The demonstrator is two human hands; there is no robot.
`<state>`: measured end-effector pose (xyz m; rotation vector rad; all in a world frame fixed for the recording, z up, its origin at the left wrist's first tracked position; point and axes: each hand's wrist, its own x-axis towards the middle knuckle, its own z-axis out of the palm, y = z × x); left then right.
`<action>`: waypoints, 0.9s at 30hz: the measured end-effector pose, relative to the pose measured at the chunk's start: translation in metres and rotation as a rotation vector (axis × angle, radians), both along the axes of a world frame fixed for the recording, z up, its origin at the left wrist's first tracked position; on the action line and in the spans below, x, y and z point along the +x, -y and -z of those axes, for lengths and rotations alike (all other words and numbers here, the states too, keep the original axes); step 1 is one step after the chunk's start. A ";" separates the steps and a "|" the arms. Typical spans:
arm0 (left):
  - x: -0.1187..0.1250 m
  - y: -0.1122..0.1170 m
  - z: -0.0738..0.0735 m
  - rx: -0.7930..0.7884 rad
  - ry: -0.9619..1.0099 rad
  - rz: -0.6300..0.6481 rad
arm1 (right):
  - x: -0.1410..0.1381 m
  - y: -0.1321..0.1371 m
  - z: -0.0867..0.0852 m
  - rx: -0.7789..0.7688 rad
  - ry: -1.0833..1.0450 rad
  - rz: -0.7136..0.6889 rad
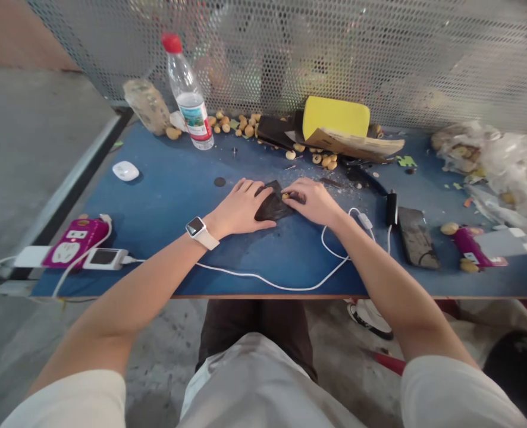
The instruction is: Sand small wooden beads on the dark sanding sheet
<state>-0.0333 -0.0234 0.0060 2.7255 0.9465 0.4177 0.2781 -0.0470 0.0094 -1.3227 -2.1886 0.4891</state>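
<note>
My left hand (243,208) lies spread over the left end of a dark, rough, flat sheet (270,208), and a white-strapped smartwatch (196,227) sits on that wrist. From the right, my right hand (312,202) reaches over the sheet, its fingertips closed around a small tan pit (285,195). Most of the pit is hidden by those fingers. Several similar tan pits (245,126) lie scattered towards the back of the blue tabletop (169,196).
A red-capped water bottle (187,95), yellow sponge (336,117) and crumpled plastic bag (491,160) stand at the back. A pink power strip (76,242) sits front left, with a dark phone (417,238) at right. A white cable (272,282) crosses the front. A perforated metal screen (317,53) rises behind.
</note>
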 end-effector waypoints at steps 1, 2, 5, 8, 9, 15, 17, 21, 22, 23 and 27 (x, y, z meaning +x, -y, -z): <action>-0.002 0.000 0.001 -0.014 0.011 0.004 | -0.005 0.004 0.002 0.009 -0.001 0.022; -0.003 0.001 0.001 -0.027 0.017 0.008 | -0.009 0.007 0.004 0.019 -0.006 0.046; -0.005 0.003 0.001 -0.057 0.011 0.010 | -0.015 0.014 0.008 0.033 -0.025 0.095; -0.004 0.003 0.001 -0.064 0.011 -0.010 | -0.015 0.014 0.008 0.020 -0.037 0.093; -0.003 0.003 0.002 -0.065 0.014 -0.014 | -0.015 0.014 0.008 0.019 -0.035 0.087; -0.001 -0.006 0.004 -0.079 0.025 0.016 | -0.025 0.014 0.002 0.025 -0.049 -0.016; -0.001 -0.009 0.004 -0.084 0.030 0.024 | -0.030 0.013 0.001 0.015 -0.059 -0.080; -0.003 -0.017 0.004 -0.114 0.039 0.048 | -0.031 0.010 -0.001 0.037 -0.031 -0.143; -0.004 -0.019 0.004 -0.125 0.041 0.056 | -0.030 0.008 -0.001 0.045 -0.020 -0.147; -0.004 -0.021 0.005 -0.137 0.044 0.063 | -0.028 0.007 -0.002 0.052 -0.009 -0.151; -0.006 -0.026 0.006 -0.175 0.065 0.082 | -0.024 0.004 -0.003 0.069 0.028 -0.157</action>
